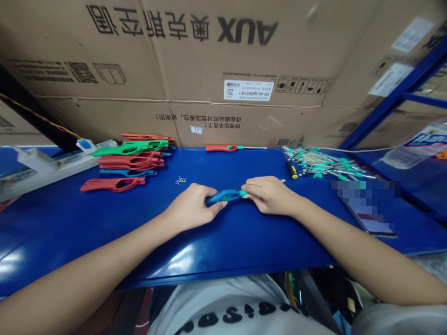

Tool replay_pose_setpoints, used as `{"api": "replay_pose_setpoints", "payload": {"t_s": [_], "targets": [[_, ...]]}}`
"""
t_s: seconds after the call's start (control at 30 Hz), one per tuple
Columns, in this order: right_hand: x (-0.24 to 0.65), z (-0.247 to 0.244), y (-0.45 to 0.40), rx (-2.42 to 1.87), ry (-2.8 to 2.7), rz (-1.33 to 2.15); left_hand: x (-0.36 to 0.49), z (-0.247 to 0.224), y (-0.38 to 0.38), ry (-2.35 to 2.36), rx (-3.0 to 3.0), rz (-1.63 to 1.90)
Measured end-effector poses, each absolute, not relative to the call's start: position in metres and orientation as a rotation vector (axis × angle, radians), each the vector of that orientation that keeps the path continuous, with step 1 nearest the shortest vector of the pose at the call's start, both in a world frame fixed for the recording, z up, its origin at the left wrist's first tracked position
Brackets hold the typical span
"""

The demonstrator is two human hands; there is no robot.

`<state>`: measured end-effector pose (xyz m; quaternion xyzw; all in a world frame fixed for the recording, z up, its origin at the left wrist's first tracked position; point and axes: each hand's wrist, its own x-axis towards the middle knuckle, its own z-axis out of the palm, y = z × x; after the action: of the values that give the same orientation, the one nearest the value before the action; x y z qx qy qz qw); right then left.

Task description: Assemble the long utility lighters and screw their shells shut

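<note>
Above the middle of the blue table, both hands hold a blue long-necked lighter (228,195). My left hand (193,208) is closed round its handle end. My right hand (268,195) is closed round the turquoise collar and metal tube at the other end, and the tube's tip pokes out past the fingers. Beyond my left hand lies a small heap of screws (180,180). A yellow-and-black screwdriver (292,170) rests just past my right hand, beside a pile of metal lighter tubes with turquoise parts (321,162).
Red, green and blue lighter handles (129,160) are stacked at the left, near a white power strip (66,164). A red lighter (223,147) lies against the cardboard wall (195,60). To the right are a phone (370,216), a plastic bottle (415,146) and a blue frame (387,90).
</note>
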<state>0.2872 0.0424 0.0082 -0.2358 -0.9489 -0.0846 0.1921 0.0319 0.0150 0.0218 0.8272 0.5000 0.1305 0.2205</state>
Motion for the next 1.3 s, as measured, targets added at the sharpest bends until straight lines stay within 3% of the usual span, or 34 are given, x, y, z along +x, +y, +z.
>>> {"api": "replay_pose_setpoints", "payload": {"t_s": [0.27, 0.57, 0.93, 1.13, 1.3], "targets": [[0.289, 0.013, 0.044, -0.755, -2.689, -0.185, 0.032, 0.025, 0.018, 1.378, 2.518, 0.367], [0.300, 0.031, 0.051, -1.141, -2.783, 0.062, 0.033, 0.016, 0.018, 1.276, 2.806, 0.332], [0.324, 0.030, 0.069, -1.286, -2.683, 0.398, 0.025, 0.020, 0.023, 1.433, 2.809, 0.210], [0.322, 0.032, 0.071, -1.613, -2.533, 0.174, 0.022, 0.022, 0.024, 1.285, 2.756, 0.178], [0.329, 0.030, 0.077, -1.799, -2.486, 0.192, 0.022, 0.026, 0.023, 1.265, 2.744, 0.062]]}}
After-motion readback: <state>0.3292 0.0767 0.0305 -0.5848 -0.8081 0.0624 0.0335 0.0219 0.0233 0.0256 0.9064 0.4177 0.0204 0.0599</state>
